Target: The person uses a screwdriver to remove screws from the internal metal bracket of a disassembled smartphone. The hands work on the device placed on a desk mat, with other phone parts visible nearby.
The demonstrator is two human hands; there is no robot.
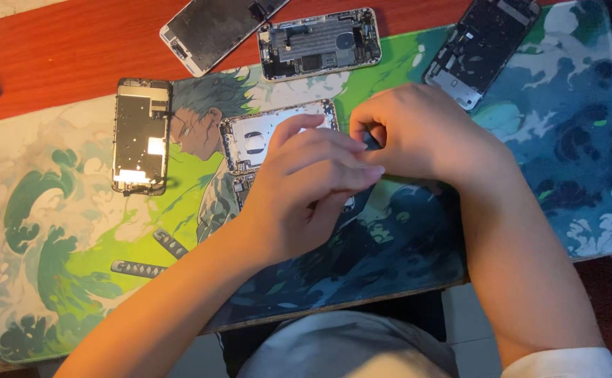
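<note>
Left hand (313,189) and right hand (407,133) met over opened phone housing (264,136) at centre of printed mat (61,231); fingertips pressed together, pinched item hidden. Risk: small part slipping, lost among phone screen panels (141,133) at 9 o'clock.

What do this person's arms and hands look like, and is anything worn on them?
Both hands are bare: no gloves, rings or watch show on the left hand or the right hand. The forearms are uncovered. A white sleeve edge shows at the right arm's upper end; the left arm shows no sleeve in view.
</note>
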